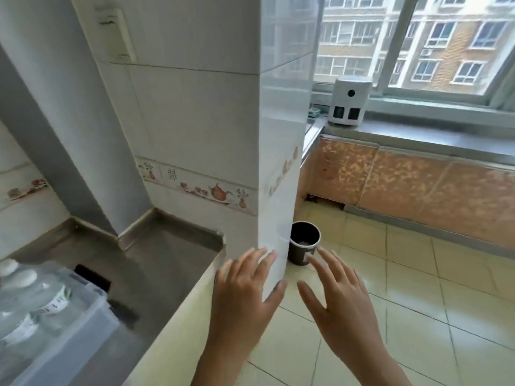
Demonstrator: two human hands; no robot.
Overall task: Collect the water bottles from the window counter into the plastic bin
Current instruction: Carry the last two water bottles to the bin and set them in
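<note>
A clear plastic bin (92, 310) stands at the lower left on a grey counter (156, 263), with clear water bottles (33, 296) lying inside it, white caps to the far left. My left hand (245, 296) is open, fingers spread, over the counter's front edge beside the tiled pillar. My right hand (342, 307) is open too, held over the floor a little to its right. Neither hand holds anything. The window counter (418, 137) runs along the upper right; no bottle shows on its visible part.
A white tiled pillar (276, 140) stands between the two counters. A white appliance (348, 101) sits at the window counter's left end. A dark waste bin (303, 243) stands on the tiled floor (418, 302) by the pillar's foot. Orange cabinet doors (418, 190) run under the window counter.
</note>
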